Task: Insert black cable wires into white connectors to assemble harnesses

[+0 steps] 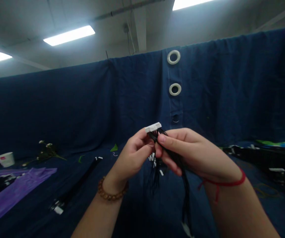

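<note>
A white multi-pin connector (153, 127) tops a bundle of thin black wires (185, 195), and the wires hang down past my hands to a white end near the bottom of the view. My left hand (132, 155) pinches the connector's underside and the wires just below it. My right hand (189, 152) grips the black wires right beside it, its fingertips against my left fingers. Several small white terminals (153, 158) dangle behind my fingers, partly hidden. A beaded bracelet (111, 190) circles my left wrist, and a red string (224, 181) circles my right.
A dark blue cloth (142, 211) covers the work surface, backed by a blue curtain (137, 92) with metal grommets. On the left lie a black wire bundle (75, 183), purple cloth (16, 191), a white cup (5, 159) and a sprig of flowers (45, 153). More black harnesses (263, 162) lie at right.
</note>
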